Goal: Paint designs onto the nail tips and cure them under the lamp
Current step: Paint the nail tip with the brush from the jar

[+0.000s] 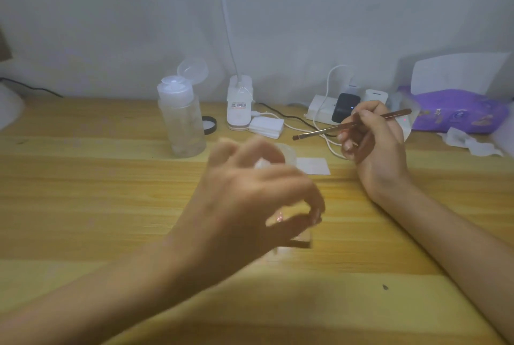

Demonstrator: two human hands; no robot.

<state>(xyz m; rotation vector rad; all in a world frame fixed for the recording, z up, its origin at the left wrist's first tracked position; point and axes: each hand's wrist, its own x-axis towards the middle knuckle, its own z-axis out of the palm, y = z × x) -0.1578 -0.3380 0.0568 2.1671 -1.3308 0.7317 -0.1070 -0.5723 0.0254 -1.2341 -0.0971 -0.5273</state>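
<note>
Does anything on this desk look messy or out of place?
Only mildly. The flip cap of the clear bottle stands open, a crumpled tissue lies by the purple pack, and a dark speck marks the desk at front right. No spill shows. The left hand is too blurred to judge.

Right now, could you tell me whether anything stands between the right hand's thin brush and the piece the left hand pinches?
Nothing visible does: the thin copper-coloured brush in the right hand points toward the left hand; only that hand's own fingers cover the blurred piece.
</note>
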